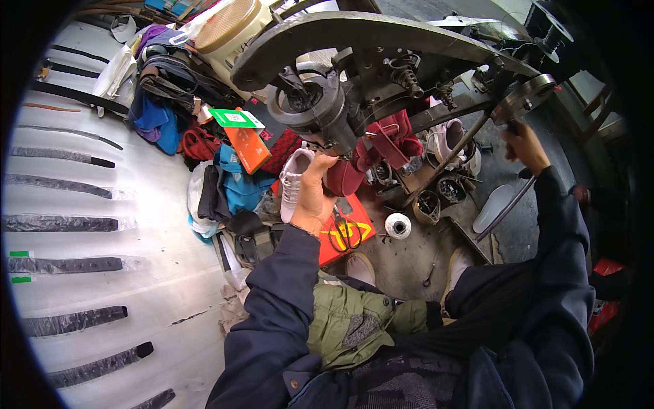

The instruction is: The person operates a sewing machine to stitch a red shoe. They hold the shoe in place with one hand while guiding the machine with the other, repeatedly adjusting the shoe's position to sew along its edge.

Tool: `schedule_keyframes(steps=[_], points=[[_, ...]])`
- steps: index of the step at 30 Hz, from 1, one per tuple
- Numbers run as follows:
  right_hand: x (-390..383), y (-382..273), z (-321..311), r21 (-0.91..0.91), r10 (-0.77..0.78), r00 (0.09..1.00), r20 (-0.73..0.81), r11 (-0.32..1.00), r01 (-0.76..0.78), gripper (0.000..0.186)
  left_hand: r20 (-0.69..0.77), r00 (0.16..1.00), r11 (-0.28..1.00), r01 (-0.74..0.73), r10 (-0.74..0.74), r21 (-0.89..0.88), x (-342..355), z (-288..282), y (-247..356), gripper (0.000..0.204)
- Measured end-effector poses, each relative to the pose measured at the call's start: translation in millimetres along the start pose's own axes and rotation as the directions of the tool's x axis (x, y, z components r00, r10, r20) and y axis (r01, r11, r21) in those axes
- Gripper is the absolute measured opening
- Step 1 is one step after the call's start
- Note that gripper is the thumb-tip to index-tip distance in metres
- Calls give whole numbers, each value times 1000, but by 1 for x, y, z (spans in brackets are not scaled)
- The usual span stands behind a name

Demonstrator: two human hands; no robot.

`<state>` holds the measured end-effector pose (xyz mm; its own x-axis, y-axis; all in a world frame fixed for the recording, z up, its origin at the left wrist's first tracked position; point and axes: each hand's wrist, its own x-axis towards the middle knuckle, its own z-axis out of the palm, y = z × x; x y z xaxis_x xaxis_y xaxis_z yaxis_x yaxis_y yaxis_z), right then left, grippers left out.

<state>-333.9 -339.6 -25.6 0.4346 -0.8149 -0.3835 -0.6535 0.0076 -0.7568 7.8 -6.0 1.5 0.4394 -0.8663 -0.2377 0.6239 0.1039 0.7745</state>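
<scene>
A dark metal sewing machine [388, 51] of the cobbler's kind reaches across in front of me. Beneath its round head, my left hand [314, 198] is closed on the edge of a maroon strapped item [343, 178], thumb up near the needle area. The item's kind is partly hidden by the machine; its straps spread to the right. My right hand [524, 146] is curled at the crank wheel [524, 97] on the machine's far right end, gripping its handle, which the fingers mostly cover. A pale lace-up shoe [294, 178] sits just left of my left hand.
Scissors [345, 232] lie on a red-orange box [359, 223], beside a white thread spool [398, 225]. Small tins [427, 204] of bits stand under the machine. Bags and cloth [238, 180] pile up at left, by a pale sheet with dark straps [68, 264]. A green jacket [351, 315] covers my lap.
</scene>
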Motion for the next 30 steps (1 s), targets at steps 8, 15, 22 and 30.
schedule_keyframes(steps=[8, 15, 22, 30], points=[[-29, -55, -63, -142, -432, 808, -400, 900, 411, 27, -32, 999, 1000, 4, -3, 14, 0, -7, -5, 25], [27, 22, -47, -111, -120, 882, -455, 991, 78, 24, -50, 999, 1000, 12, -11, 12, 0, -7, -3, 14], [-52, -54, 7, 148, -346, 938, 5, 928, 342, 32, -57, 998, 999, -40, 41, 13, 2, -10, -6, 15], [5, -23, -81, -417, -516, 622, -589, 853, 313, 21, -6, 999, 993, -53, 54, 108, -4, 1, 0, 20]])
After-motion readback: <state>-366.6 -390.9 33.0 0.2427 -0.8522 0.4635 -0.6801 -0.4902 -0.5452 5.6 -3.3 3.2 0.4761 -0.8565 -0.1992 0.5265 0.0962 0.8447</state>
